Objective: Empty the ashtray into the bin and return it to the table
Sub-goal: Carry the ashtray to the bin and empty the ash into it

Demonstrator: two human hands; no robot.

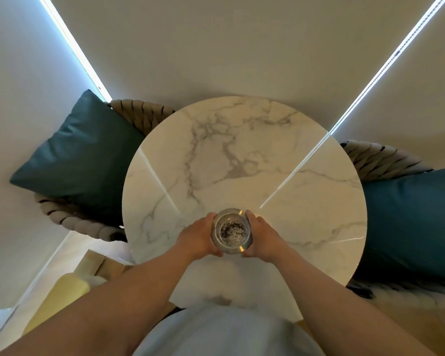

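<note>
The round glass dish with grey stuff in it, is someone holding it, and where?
Yes. Both hands hold the round clear glass ashtray: left hand on its left side, right hand on its right.

Right teal cushion (411,222): cut by frame edge. Woven chairs (141,113): largely hidden behind cushions and marble table (242,155). Ashtray (231,230) sides: covered by left hand (199,238) and right hand (263,238); contact with tabletop indeterminable. Yellow object (59,296), lower left: blurred, unidentifiable.

A round white marble table (242,155) with grey veins carried the things. A glass ashtray (231,231) holding ash lay near its front edge, the top otherwise bare.
</note>
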